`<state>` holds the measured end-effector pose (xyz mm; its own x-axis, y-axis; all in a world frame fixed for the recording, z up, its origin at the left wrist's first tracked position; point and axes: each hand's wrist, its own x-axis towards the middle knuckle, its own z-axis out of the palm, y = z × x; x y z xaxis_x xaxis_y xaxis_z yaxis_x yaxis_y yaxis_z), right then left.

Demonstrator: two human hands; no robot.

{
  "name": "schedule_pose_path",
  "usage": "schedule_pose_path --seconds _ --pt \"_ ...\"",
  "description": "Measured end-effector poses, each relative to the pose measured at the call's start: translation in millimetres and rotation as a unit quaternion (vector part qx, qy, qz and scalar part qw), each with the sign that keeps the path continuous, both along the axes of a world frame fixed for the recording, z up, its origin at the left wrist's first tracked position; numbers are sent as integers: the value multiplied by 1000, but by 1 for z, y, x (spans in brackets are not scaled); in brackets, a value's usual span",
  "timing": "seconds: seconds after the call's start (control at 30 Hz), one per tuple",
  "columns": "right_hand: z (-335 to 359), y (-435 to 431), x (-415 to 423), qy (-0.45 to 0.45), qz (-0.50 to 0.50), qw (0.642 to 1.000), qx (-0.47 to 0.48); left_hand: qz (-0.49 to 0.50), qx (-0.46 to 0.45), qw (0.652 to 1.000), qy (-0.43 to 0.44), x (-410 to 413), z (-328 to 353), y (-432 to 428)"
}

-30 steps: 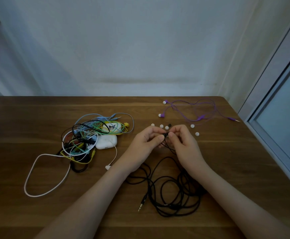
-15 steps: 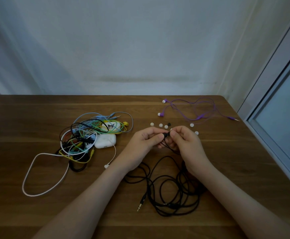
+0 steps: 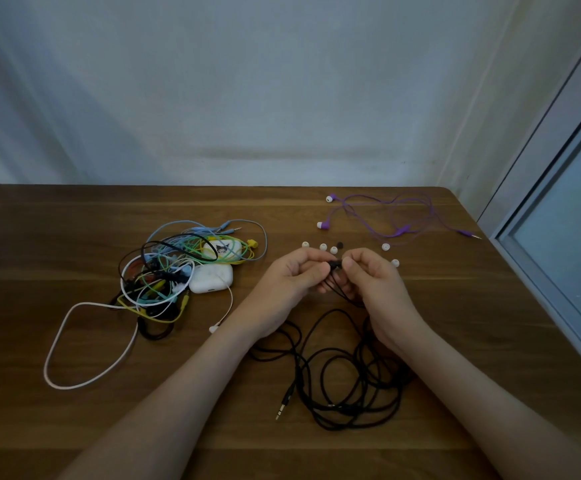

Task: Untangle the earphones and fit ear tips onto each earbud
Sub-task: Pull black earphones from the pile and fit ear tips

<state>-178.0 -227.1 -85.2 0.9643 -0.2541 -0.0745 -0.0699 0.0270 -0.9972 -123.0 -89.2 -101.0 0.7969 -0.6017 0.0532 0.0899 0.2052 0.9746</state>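
The black earbud [image 3: 334, 263] sits where it did a second ago, pinched between both hands above the table [image 3: 74, 427] just short of the loose tips [image 3: 323, 247]. The only change is a small shuffle of the right fingertips against it. That suggests a tip is still being worked on rather than seated, though the fingers hide whether one is on. The earbud is small, dark and mostly covered, with only a stub showing between the thumbs. The left hand [image 3: 289, 282] clamps it from one side with curled fingers, and the right hand [image 3: 372, 282] nips its other end. Its cord [image 3: 337, 375] drops from the hands into loose overlapping loops nearer the person (not knotted, as far as can be seen), the plug [image 3: 282, 408] lying free. A dark tip [image 3: 340, 244] lies among the white ones. Farther off are the purple pair [image 3: 400, 230], already tipped, and to the left the coloured tangle [image 3: 178, 268], untouched.
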Motion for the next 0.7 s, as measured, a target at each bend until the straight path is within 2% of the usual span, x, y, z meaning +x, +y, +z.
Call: schedule_pose_path --seconds 0.5,0.7 --pt "-4 -2 0 3 19 999 -30 13 63 997 -41 2 -4 3" --pt "-11 1 -1 -30 -11 987 -159 24 115 988 -103 0 -2 5"
